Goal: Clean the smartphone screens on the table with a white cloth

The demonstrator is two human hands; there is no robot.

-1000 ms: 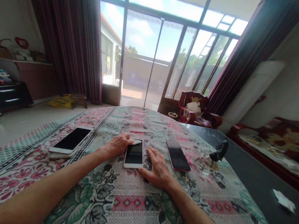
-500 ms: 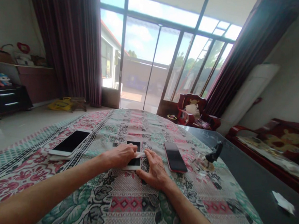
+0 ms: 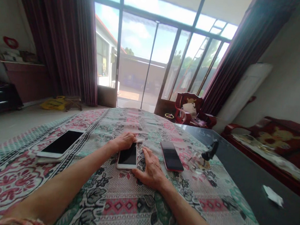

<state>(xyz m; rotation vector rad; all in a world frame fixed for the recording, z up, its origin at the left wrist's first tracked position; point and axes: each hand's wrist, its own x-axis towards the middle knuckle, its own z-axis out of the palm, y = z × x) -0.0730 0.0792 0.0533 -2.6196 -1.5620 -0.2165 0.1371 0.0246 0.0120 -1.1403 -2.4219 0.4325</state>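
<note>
A white phone (image 3: pixel 127 156) lies face up on the flowered tablecloth (image 3: pixel 123 206) in front of me. My left hand (image 3: pixel 123 141) rests at the phone's far end, fingers curled on a small white wipe (image 3: pixel 138 140) whose edge peeks out. My right hand (image 3: pixel 149 169) lies flat on the cloth just right of the phone, fingers spread, with the thumb at the phone's near right corner. A red-edged phone (image 3: pixel 171 155) lies further right. A larger white phone (image 3: pixel 60 143) lies at the left.
A black object on a small glass dish (image 3: pixel 208 155) stands right of the red phone. A white paper scrap (image 3: pixel 272 195) lies on the bare dark tabletop (image 3: pixel 250 174). Beyond are a red chair (image 3: pixel 188 108), a sofa (image 3: pixel 271 141) and glass doors.
My left hand slid the wipe down over the phone's screen, then back up to its far end. The right hand stayed beside the phone. The view shifted slightly.
</note>
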